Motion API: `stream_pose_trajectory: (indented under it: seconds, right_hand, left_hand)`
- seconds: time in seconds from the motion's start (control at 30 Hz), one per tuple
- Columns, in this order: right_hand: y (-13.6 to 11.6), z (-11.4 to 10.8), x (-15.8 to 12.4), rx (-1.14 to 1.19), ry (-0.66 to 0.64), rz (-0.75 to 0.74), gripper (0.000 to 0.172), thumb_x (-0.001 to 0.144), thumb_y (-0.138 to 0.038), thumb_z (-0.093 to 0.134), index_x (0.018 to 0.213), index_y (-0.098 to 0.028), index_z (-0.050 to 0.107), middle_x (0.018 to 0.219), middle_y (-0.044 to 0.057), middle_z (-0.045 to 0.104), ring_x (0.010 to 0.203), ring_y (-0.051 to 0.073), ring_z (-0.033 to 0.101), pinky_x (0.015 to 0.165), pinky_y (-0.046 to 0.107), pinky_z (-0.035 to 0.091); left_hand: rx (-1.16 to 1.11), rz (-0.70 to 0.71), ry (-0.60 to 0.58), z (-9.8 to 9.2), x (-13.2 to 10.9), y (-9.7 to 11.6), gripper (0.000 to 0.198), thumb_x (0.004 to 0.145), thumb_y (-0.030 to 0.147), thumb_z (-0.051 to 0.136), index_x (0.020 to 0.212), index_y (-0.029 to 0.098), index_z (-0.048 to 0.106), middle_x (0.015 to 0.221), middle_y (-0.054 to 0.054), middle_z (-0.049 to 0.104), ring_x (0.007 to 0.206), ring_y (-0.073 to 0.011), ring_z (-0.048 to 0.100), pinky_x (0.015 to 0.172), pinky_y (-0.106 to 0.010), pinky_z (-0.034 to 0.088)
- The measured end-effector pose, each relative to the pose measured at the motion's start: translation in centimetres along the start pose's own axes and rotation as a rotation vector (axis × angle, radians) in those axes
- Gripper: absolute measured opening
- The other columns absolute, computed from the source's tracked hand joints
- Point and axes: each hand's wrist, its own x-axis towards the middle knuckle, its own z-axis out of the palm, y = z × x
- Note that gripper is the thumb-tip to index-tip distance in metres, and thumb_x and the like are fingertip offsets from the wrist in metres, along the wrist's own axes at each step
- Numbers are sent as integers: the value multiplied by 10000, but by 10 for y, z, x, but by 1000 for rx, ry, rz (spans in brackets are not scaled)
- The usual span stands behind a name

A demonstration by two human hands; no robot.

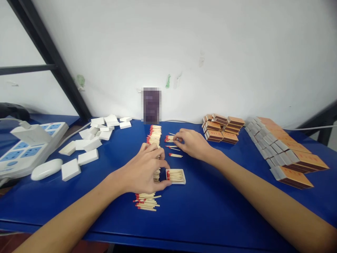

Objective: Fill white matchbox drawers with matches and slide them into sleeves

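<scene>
My left hand (146, 168) rests on the blue table (210, 203) with its fingers curled, thumb and fingertips touching the left end of a small white tray (176, 176) filled with red-tipped matches. A long row of matches (154, 135) runs from the wall down under that hand and comes out below it in a loose heap (146, 202). My right hand (192, 143) lies further back, its fingers pinched on a small bunch of matches (170, 138). A few single matches (175, 155) lie between the two hands.
Several empty white inner trays (89, 142) are scattered at the left. A white power strip (25, 149) and a white mouse (46, 169) sit at the far left. Orange matchbox sleeves are stacked at the back right (221, 128) and lined up along the right (286, 151).
</scene>
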Motion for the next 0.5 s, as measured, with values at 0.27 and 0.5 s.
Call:
stream_pose_trajectory:
  seconds: [0.27, 0.5]
  right_hand:
    - [-1, 5, 8, 24, -35, 20, 198, 895, -289, 521, 833, -227, 698, 868, 29, 649, 706, 143, 542, 548, 260, 270]
    - [1, 1, 10, 69, -98, -1, 194, 882, -269, 516, 762, -215, 658, 823, 15, 659, 703, 137, 550, 562, 252, 287]
  left_hand:
    - [11, 9, 1, 0, 0, 1, 328, 798, 505, 647, 930, 213, 716, 910, -51, 556, 901, -224, 482, 849, -412, 295]
    - [13, 6, -14, -2, 0, 2, 309, 799, 487, 651, 929, 214, 716, 909, -45, 549, 889, -218, 491, 859, -419, 284]
